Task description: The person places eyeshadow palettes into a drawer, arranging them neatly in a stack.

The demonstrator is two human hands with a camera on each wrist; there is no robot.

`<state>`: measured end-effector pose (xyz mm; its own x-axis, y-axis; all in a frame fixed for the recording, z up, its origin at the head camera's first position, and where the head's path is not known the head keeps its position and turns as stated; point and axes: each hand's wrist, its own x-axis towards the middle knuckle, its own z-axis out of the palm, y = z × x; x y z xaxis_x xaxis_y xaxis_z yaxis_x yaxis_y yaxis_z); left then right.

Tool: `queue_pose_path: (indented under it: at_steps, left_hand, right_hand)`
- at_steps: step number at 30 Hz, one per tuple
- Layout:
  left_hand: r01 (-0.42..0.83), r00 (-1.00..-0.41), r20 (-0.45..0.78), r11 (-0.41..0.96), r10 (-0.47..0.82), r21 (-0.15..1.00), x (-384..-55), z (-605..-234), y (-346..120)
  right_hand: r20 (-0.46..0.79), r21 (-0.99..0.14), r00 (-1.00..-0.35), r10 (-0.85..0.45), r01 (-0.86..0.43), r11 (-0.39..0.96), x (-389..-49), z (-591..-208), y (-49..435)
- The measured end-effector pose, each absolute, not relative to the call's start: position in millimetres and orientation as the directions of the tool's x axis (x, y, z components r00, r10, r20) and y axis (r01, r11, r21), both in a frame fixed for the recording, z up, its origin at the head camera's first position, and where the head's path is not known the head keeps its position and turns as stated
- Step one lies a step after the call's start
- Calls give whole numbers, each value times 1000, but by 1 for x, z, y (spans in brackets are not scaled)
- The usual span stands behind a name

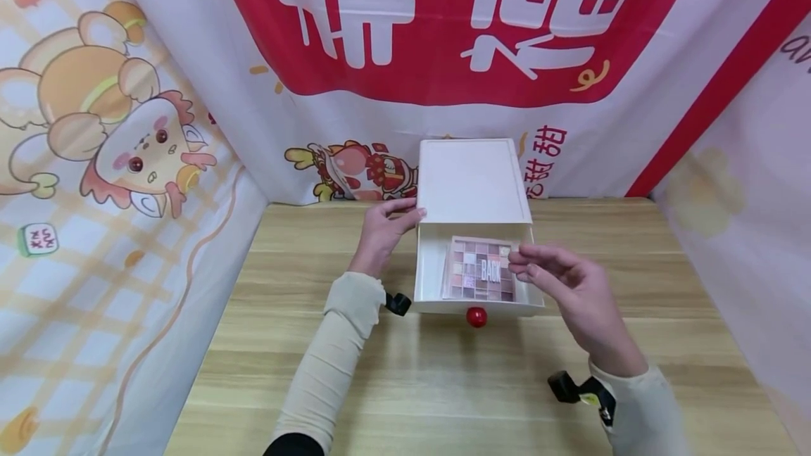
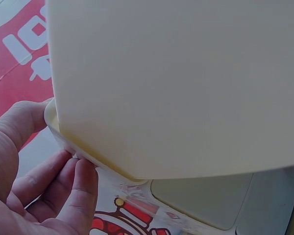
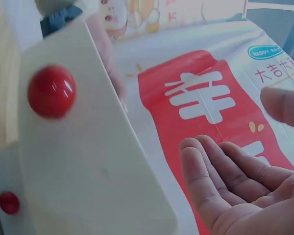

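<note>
A small white drawer cabinet (image 1: pixel 474 178) stands at the back of the table, its upper drawer (image 1: pixel 431 266) pulled out toward me. Inside that drawer lies an eyeshadow palette (image 1: pixel 469 269), a grid of pinkish and mauve squares lettered BACK. My left hand (image 1: pixel 383 231) pinches the cabinet's front left edge; in the left wrist view its thumb and fingertips sit on either side of the rim. Over the drawer's right side hovers my right hand (image 1: pixel 564 283), fingers extended and holding nothing, near the palette. A round red knob (image 3: pixel 52 91) sits on the drawer front.
Below, a second red knob (image 3: pixel 9 202) shows on a lower drawer front. The wooden tabletop (image 1: pixel 481 385) extends toward me. Printed cloth (image 1: pixel 405 83) hangs directly behind the cabinet, with more cloth along both sides. Black wrist cameras (image 1: pixel 398 303) jut out beside both forearms.
</note>
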<state>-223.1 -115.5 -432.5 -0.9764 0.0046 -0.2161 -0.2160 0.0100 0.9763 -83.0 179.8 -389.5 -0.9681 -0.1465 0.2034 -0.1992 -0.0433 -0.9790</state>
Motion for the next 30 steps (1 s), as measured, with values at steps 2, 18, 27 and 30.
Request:
queue_pose_path:
  at_steps: [2, 18, 27, 30]
  left_hand:
    - [-217, -976, -217, 9, 5, 976, -223, -433, -115]
    - [-222, -975, -222, 5, -3, 975, -223, -433, -115]
    - [-212, -977, -212, -3, -4, 977, -223, -432, -114]
    - [-216, -976, -216, 0, -7, 976, -223, -433, -114]
  right_hand:
    - [179, -984, -972, -150, -174, -48, -79, -392, 178]
    - [197, -974, -960, -199, -168, -150, -51, -409, 171]
    - [144, -978, -975, -172, -114, -176, -38, -423, 165]
    - [154, -975, -972, -176, -120, -188, -34, -429, 163]
